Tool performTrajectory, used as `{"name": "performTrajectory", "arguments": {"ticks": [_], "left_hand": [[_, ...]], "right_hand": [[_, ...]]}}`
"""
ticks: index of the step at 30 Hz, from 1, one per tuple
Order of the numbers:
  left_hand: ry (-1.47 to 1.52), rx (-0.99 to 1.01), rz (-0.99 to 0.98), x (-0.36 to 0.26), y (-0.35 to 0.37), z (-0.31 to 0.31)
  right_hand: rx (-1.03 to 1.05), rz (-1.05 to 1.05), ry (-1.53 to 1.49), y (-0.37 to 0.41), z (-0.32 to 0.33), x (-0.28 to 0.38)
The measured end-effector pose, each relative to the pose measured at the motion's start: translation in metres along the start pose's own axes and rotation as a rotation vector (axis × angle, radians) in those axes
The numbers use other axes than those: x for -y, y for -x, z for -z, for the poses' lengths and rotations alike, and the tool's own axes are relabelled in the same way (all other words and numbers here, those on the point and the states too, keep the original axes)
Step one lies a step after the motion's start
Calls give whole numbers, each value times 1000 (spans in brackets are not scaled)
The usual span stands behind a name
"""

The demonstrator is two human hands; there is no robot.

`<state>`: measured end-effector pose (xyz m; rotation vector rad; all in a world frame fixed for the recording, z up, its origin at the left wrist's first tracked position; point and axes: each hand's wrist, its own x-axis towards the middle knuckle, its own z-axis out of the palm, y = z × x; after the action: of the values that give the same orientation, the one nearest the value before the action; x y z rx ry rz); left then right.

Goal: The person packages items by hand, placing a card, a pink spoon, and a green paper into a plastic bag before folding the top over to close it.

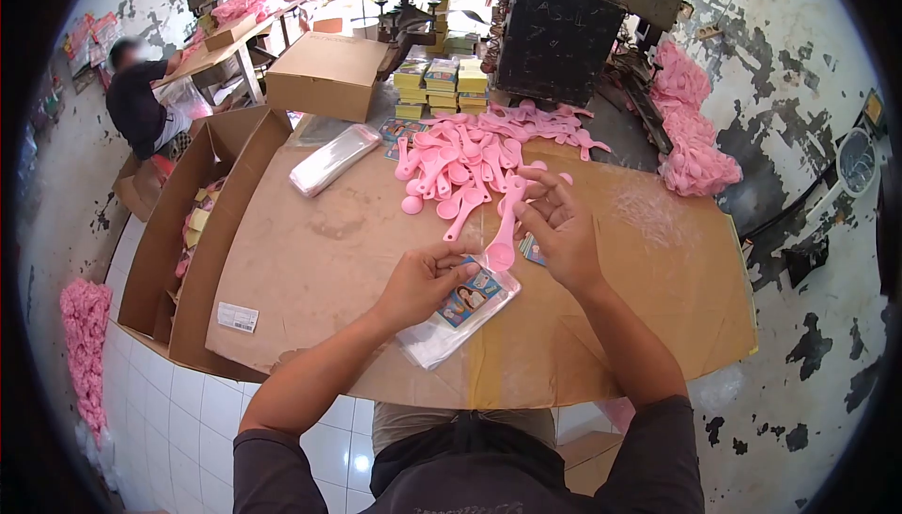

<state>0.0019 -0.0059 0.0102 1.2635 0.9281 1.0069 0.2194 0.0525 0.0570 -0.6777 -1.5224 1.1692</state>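
My right hand (559, 227) pinches a pink plastic spoon (505, 243) by its handle, bowl pointing down. The bowl hangs close over the top end of a clear plastic bag (434, 343). At that end my left hand (423, 281) is closed, thumb on a blue printed card (472, 298) that lies with the bag. Whether the card is inside the bag I cannot tell. More blue cards (534, 251) show partly behind my right wrist. Just beyond my hands lies a heap of pink spoons (460, 162).
A bundle of clear bags (334, 159) lies on the cardboard-covered table (310, 270). Behind the spoons stand card stacks (427, 86), a closed carton (327, 72) and a black machine box (554, 35). An open carton (178, 232) adjoins the left edge. A person (141, 101) sits further left.
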Motion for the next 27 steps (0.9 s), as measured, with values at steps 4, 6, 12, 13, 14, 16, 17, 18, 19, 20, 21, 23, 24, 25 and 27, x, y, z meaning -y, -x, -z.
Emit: {"name": "performTrajectory", "arguments": {"ticks": [4, 6, 12, 13, 14, 16, 17, 18, 19, 20, 21, 23, 24, 25, 27], "left_hand": [[40, 40, -50, 4, -1, 0], [23, 47, -60, 10, -3, 3], [59, 9, -61, 16, -7, 8], [99, 13, -49, 13, -6, 8], [138, 15, -37, 10, -5, 8], [155, 38, -31, 4, -3, 8], [164, 51, -28, 2, -2, 8], [148, 72, -19, 0, -1, 8], [131, 93, -12, -1, -1, 10], [114, 113, -4, -2, 0, 11], [132, 124, -23, -2, 0, 11], [170, 146, -61, 0, -1, 11], [178, 199, -66, 1, -1, 15], [185, 251, -72, 2, -2, 21], [216, 277, -111, 1, -1, 22]], "right_hand": [[-15, 0, 15, 5, -2, -6], [-20, 16, 17, 9, -5, -8], [127, 119, 144, 18, -5, -19], [231, 164, 279, 16, 3, -15], [336, 210, 413, 14, 7, -13], [326, 77, 222, 9, 6, -8], [319, 11, 127, 8, 5, -4], [344, 84, 186, 7, 2, 3], [370, 158, 244, 6, -2, 12], [394, 233, 302, 5, -5, 21], [444, 284, 381, 4, -7, 28], [544, 383, 538, 2, -10, 40], [554, 395, 503, -1, -11, 44], [565, 408, 467, -4, -12, 47], [500, 436, 466, -5, -15, 56]]}}
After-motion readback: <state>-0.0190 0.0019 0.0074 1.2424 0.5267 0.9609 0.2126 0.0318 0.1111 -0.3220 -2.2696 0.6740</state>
